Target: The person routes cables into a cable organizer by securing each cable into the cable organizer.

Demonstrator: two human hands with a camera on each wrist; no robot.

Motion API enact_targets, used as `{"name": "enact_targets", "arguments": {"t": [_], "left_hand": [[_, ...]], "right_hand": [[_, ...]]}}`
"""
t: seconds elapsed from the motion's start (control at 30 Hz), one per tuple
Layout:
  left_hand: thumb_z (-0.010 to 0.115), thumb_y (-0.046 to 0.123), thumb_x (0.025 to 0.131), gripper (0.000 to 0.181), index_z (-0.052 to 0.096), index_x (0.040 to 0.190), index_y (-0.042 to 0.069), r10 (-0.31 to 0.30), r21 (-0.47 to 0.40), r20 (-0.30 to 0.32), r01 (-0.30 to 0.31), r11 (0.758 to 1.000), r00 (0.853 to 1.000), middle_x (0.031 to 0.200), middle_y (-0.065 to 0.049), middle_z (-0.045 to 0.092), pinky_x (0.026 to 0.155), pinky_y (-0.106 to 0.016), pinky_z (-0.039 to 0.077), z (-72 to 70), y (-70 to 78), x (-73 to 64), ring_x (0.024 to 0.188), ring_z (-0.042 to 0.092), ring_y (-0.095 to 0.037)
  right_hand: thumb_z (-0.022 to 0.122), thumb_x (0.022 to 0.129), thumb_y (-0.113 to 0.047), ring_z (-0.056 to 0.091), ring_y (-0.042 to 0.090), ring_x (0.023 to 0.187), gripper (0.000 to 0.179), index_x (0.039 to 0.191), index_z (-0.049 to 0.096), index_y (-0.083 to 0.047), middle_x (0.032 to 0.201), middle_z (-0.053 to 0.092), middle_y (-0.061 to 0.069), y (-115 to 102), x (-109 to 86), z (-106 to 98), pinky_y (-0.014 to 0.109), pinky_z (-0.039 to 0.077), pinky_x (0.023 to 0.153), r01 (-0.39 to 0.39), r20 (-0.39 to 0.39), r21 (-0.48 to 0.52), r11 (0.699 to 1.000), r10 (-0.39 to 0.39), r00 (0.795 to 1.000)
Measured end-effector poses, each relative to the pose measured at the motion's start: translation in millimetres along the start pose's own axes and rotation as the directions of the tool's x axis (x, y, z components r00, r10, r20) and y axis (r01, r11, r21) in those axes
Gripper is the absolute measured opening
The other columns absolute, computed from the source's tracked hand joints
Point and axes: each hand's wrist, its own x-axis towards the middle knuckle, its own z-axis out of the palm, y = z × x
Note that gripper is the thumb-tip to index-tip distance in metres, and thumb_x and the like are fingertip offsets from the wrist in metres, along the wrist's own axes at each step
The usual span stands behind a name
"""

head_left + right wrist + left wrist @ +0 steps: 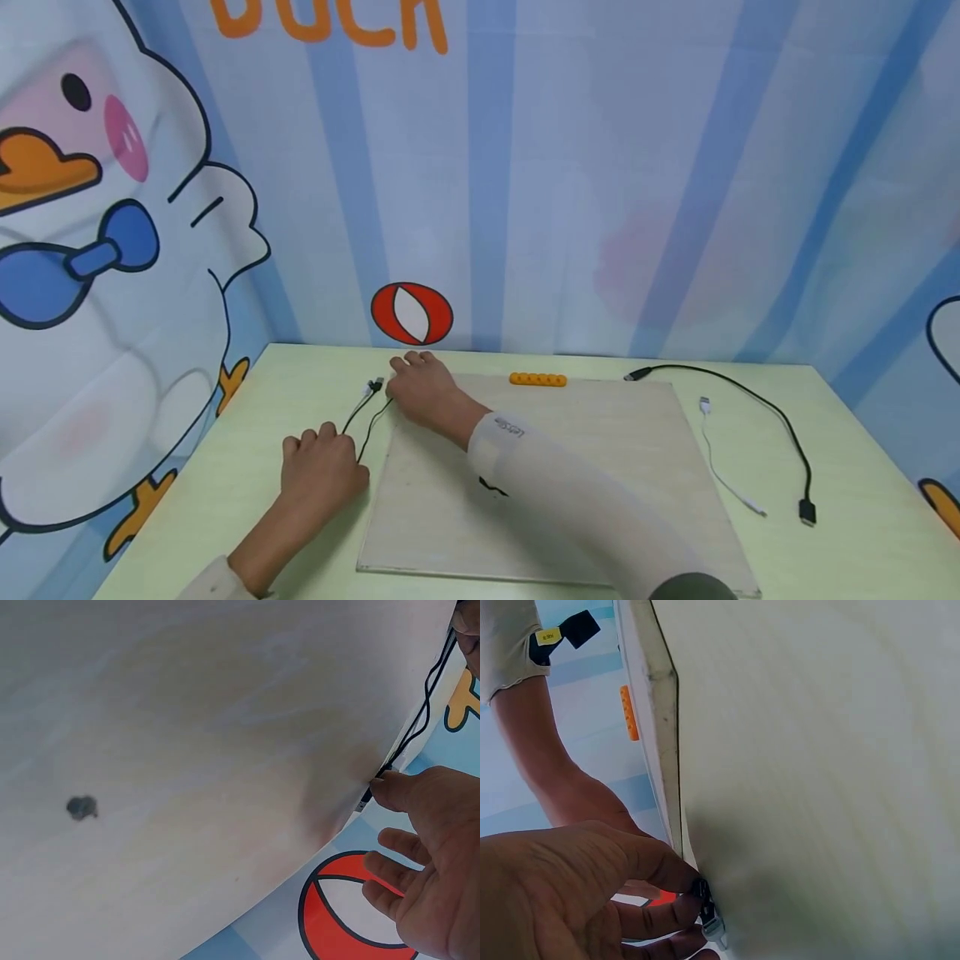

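Observation:
A thin black cable (367, 439) lies at the left of the table, its strands running between my two hands. My left hand (322, 467) holds it at the near end; in the left wrist view the thumb and fingers close around a dark piece beside a grey connector (713, 928). At the far left corner of the board, my right hand (427, 390) has its thumb on a plug end (365, 799) of the cable, the other fingers loosely bent. Between the hands, black and white connector tips (375, 386) lie on the table. One right finger is hidden.
A pale flat board (600, 467) covers the table's middle, under my right forearm. An orange ridged holder (537, 379) sits at its back edge. A thick black cable (780, 408) and a short white cable (712, 462) lie on the right. A printed curtain (570, 167) hangs behind.

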Motion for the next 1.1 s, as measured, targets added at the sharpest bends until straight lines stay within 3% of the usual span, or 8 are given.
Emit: {"name": "enact_targets", "arguments": {"t": [0.33,0.57,0.9,1.1], "left_hand": [[0.07,0.012,0.093,0.029,0.058,0.067,0.011,0.01,0.005,-0.024,-0.01,1.0,1.0,0.088,-0.014,0.055,0.092,-0.059,0.038,0.3,-3.3,-3.4,0.086,0.053,-0.036],[0.071,0.012,0.091,0.029,0.058,0.065,0.011,0.012,0.004,-0.035,-0.012,1.0,0.999,0.087,-0.014,0.054,0.092,-0.058,0.036,0.1,-4.0,-3.2,0.085,0.052,-0.036],[0.071,0.011,0.091,0.027,0.06,0.067,0.009,0.011,-0.004,-0.031,-0.011,1.0,0.999,0.088,-0.015,0.054,0.092,-0.058,0.036,-3.2,-4.1,-3.1,0.085,0.052,-0.036],[0.071,0.009,0.091,0.026,0.061,0.067,0.009,0.016,-0.009,-0.036,-0.016,1.0,0.999,0.088,-0.015,0.055,0.093,-0.058,0.037,-3.9,-5.5,-4.2,0.085,0.053,-0.036]], "right_hand": [[0.058,0.118,-0.021,0.063,0.019,0.129,0.032,0.128,0.085,-0.036,0.139,0.073,-0.003,2,14.5,2,0.035,0.053,0.116,-0.007,-0.007,-0.008,1.0,0.007,1.0],[0.058,0.117,-0.026,0.065,0.02,0.123,0.028,0.128,0.084,-0.028,0.134,0.075,-0.002,-1,19.8,1,0.036,0.055,0.112,0.008,-0.011,0.0,1.0,-0.008,1.0],[0.061,0.116,-0.021,0.063,0.02,0.115,0.025,0.124,0.085,-0.023,0.127,0.075,0.0,-7,26.4,1,0.037,0.055,0.111,-0.037,0.011,0.114,0.993,0.036,0.999],[0.066,0.115,-0.02,0.065,0.019,0.118,0.022,0.124,0.085,-0.027,0.128,0.075,-0.002,-4,27.4,1,0.035,0.054,0.11,0.014,-0.014,0.04,0.999,-0.014,1.0]]}}
